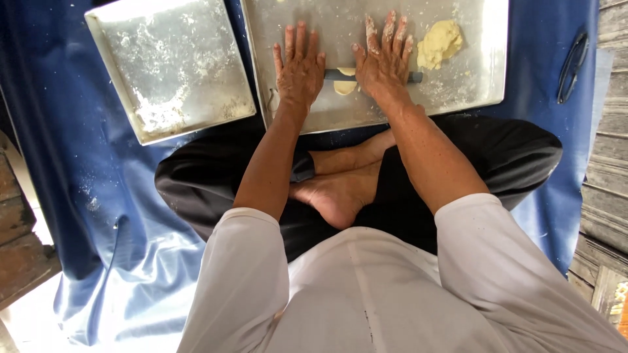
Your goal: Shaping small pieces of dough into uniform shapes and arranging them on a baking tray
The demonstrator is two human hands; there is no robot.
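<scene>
**Both hands flat on a rolling pin over dough, floured tray**

Left hand [299, 65] and right hand [384, 60] both palm-down, fingers spread and straight, not clamped round anything; pressing on a dark thin rolling pin [337, 75]; pin mostly hidden under the palms, only the mid section between the hands and a short end right of the right hand show; hands apart, a gap between them; small pale dough piece [345, 85] under the pin between the hands, partly covered, shape hard to make out; right fingers dusted with flour; bigger yellow dough lump [439, 43] on the same metal tray [477, 78], just right of the right hand, not touching it; tray top edge cut off by the frame; second metal tray [171, 65] to the left, floured, flour heaped near its lower corner, top cut off too; both trays on a blue sheet [98, 216] on the floor; person sits cross-legged, bare foot [337, 193] visible, dark trousers, white sleeves; dark looped object [573, 65] at right on the sheet, kind unclear; wooden planks [608, 183] at far right.
</scene>
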